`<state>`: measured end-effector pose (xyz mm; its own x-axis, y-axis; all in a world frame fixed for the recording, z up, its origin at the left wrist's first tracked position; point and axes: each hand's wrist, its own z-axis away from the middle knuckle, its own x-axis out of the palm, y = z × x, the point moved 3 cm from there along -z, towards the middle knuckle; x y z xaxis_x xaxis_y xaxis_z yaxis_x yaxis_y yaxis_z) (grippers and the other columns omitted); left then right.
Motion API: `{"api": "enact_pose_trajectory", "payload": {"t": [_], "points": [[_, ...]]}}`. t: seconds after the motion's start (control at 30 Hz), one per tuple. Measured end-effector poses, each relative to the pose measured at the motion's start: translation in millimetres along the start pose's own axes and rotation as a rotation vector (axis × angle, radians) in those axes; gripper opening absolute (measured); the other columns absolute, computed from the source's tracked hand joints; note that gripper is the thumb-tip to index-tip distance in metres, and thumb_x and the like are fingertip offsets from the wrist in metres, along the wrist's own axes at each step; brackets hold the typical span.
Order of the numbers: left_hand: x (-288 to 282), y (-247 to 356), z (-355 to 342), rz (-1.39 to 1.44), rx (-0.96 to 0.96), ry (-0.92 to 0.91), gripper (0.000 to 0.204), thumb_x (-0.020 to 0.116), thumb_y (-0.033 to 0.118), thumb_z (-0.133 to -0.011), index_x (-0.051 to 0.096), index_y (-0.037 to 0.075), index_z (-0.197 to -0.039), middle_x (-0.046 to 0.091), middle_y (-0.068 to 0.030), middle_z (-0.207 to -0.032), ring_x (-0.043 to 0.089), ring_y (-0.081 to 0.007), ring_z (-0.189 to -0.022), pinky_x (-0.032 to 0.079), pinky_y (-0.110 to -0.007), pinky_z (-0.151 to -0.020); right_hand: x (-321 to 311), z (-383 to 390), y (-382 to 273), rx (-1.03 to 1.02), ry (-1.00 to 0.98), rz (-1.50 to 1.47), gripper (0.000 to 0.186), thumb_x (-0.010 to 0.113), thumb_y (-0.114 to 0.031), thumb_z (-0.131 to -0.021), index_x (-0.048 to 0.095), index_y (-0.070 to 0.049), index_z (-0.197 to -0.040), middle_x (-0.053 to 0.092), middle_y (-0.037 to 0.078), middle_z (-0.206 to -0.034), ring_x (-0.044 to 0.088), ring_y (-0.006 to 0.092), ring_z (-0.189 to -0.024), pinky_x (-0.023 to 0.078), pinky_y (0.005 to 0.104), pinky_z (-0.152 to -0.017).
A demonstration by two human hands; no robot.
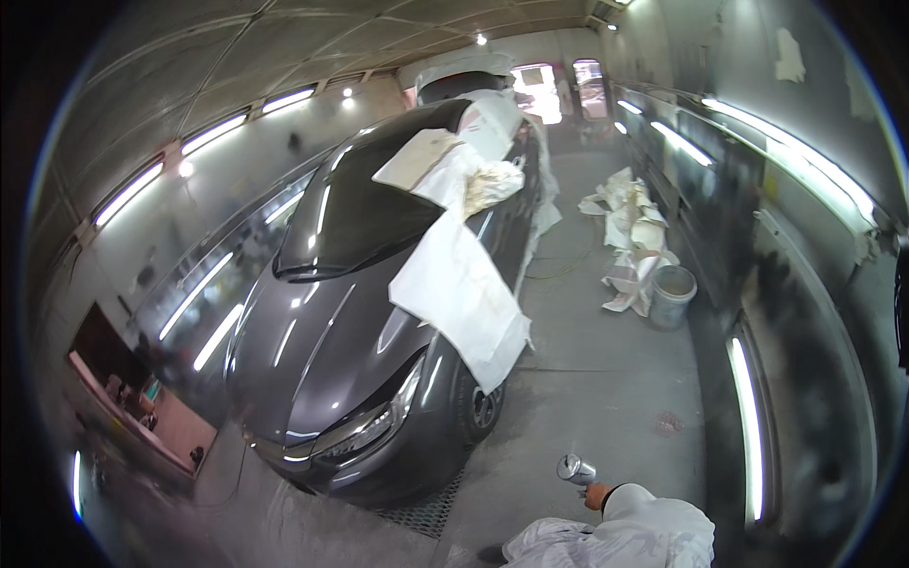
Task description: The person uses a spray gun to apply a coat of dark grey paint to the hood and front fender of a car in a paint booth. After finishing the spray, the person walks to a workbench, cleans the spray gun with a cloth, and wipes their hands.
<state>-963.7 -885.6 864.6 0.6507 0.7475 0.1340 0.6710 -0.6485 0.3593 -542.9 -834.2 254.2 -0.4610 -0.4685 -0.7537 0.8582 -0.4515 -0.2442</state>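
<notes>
At the lower right, my right hand reaches out of a white sleeve with a dark cuff. Its fingers are closed on what looks like a spray gun; mostly its shiny silver cup shows, tilted to the upper left. The part inside the fingers is hidden. My left hand is out of the picture. Ahead and to the left stands a dark grey car, apart from the hand. White masking sheets drape over its side, from the windscreen edge down to the front wheel.
A pale bucket stands by the right wall beside crumpled masking paper. A floor grating lies near the front bumper. Tube lights line the walls. At the far left is a recess with small items. A doorway opens behind.
</notes>
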Motion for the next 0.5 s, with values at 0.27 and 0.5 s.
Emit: {"api": "enact_pose_trajectory", "payload": {"t": [0.27, 0.5], "points": [[-87, -124, -62, -0.105, 0.022, 0.079, 0.046, 0.062, 0.014, -0.085, 0.048, 0.001, -0.126, 0.054, -0.0118, -0.108, 0.054, -0.0176, -0.084, 0.049, -0.034, -0.077, 45, -4, -267, -0.536, -0.132, 0.298, 0.024, 0.055, -0.017, -0.075, 0.068, -0.005, -0.091, 0.068, 0.018, -0.095, 0.065, 0.0362, -0.092, 0.052, 0.049, -0.078], [-152, -238, -114, -0.116, -0.002, 0.163, 0.047, 0.063, 0.011, -0.083, 0.047, 0.001, -0.126, 0.054, -0.0108, -0.106, 0.054, -0.0161, -0.08, 0.049, -0.032, -0.075, 128, -2, -517, -1.067, -0.352, 0.483, 0.025, 0.051, -0.019, -0.081, 0.061, -0.002, -0.097, 0.064, 0.02, -0.095, 0.062, 0.0389, -0.093, 0.049, 0.0498, -0.075]]}}
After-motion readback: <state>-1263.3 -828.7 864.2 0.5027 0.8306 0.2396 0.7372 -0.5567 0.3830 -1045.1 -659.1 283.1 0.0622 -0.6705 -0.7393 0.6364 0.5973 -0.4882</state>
